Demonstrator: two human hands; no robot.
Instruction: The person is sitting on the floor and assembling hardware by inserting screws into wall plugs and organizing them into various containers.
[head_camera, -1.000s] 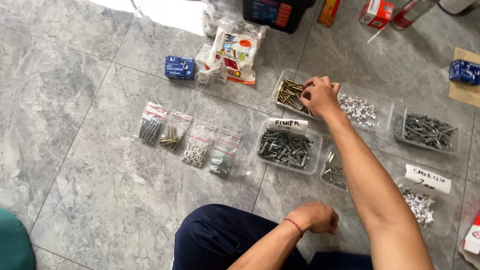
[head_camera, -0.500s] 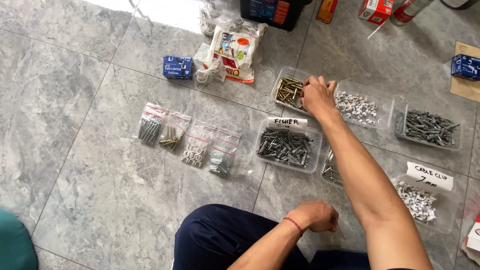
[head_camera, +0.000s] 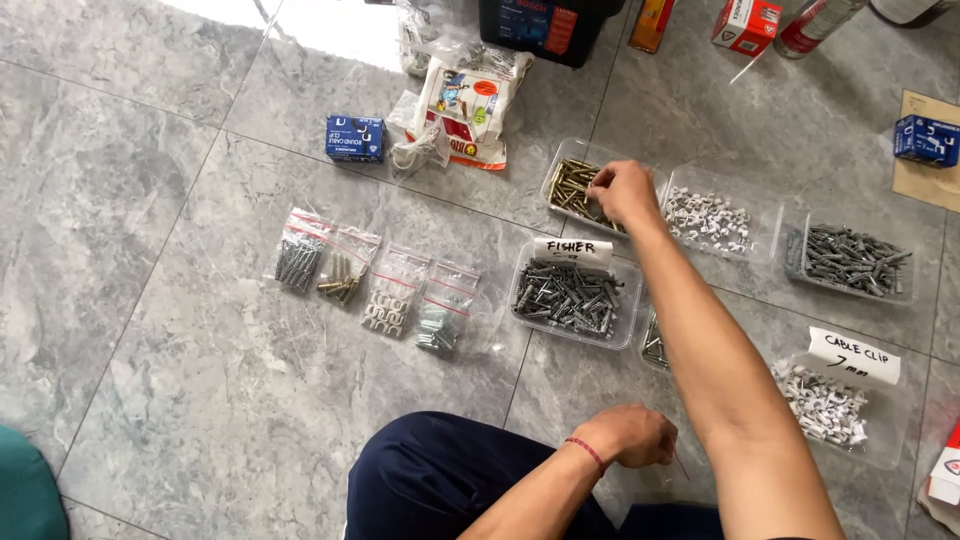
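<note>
Sorting fasteners into clear tubs on a grey tiled floor.

Head view: right hand (head_camera: 622, 192) stretched out over the clear tub of brass-coloured screws (head_camera: 578, 187), fingertips dipped among them; whether anything is pinched cannot be told. Left hand (head_camera: 632, 436) loosely curled near the knee, close to the body, holding a thin red strip (head_camera: 680, 463). Between the two hands, a labelled tub of grey wall plugs (head_camera: 570, 294). Four small zip bags (head_camera: 372, 286) in a row to the left.
</note>
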